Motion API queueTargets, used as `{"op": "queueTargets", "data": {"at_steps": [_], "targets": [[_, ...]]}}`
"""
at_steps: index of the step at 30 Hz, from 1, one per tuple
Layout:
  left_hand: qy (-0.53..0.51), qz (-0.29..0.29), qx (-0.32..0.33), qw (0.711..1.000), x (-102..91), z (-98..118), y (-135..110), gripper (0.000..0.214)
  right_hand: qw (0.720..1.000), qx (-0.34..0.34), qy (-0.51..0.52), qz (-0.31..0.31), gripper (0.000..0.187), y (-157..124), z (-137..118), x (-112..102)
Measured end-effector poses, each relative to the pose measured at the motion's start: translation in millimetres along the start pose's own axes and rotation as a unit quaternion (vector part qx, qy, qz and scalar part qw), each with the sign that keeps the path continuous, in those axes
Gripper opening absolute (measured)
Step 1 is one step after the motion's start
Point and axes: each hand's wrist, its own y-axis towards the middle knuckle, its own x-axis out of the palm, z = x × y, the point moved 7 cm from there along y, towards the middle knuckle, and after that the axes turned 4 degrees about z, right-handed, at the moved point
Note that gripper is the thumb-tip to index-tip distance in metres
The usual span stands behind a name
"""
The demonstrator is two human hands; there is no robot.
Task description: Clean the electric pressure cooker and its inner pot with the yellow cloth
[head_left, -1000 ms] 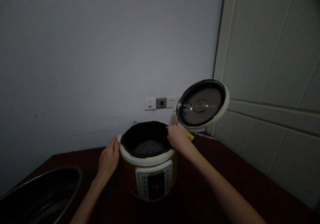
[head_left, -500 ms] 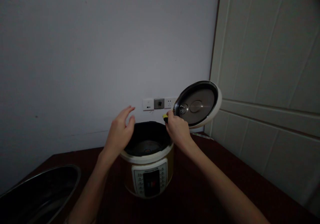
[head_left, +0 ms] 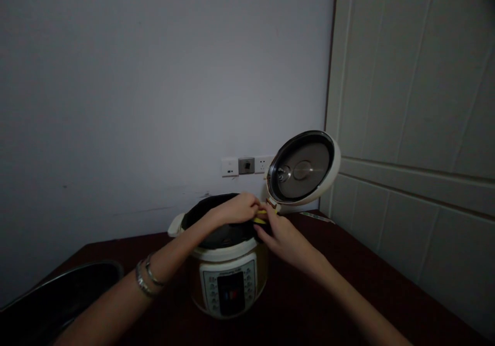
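Note:
A white and brown electric pressure cooker [head_left: 228, 256] stands on the table, its dark inside showing. Its round lid [head_left: 303, 169] is tilted up at the right side, metal underside facing me. Above the pot's right rim, my right hand [head_left: 284, 232] is closed on a small yellow and dark thing [head_left: 260, 220], whose kind I cannot make out. My left hand [head_left: 242, 208], with bracelets on its wrist, reaches across the opening. Its curled fingers meet the right hand at the yellow thing and also appear closed on it; the fingertips are partly hidden.
A large dark basin [head_left: 65, 292] with a metallic rim sits at the lower left. Behind the cooker, sockets and a switch [head_left: 246, 165] are on the grey wall [head_left: 154, 78]. A panelled white door [head_left: 406, 103] borders the dark red table [head_left: 332, 268] on the right.
My left hand has moved right and down from the pot's left side to meet my right hand. The right hand, with the yellow thing, has lowered slightly. The lid stays up.

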Motion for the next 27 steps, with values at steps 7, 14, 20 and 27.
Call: {"op": "queueTargets", "data": {"at_steps": [7,14,20,27], "targets": [[-0.06,-0.013,0.012,0.998,21.1,12,-10,0.036,0.999,0.001,0.045,0.008,0.026,-20,4,-7],[-0.021,0.009,-0.084,0.996,39.9,0,-14,0.058,0.949,0.106,0.227,0.192,0.02,-61,64,-32],[-0.059,0.053,-0.04,0.996,17.1,-9,-3,0.029,0.906,0.244,0.286,0.196,0.035,-107,155,-6],[0.021,0.148,0.085,0.985,-27.1,-28,33,0.058,0.868,0.363,0.267,0.208,0.047,-150,237,19]]}}
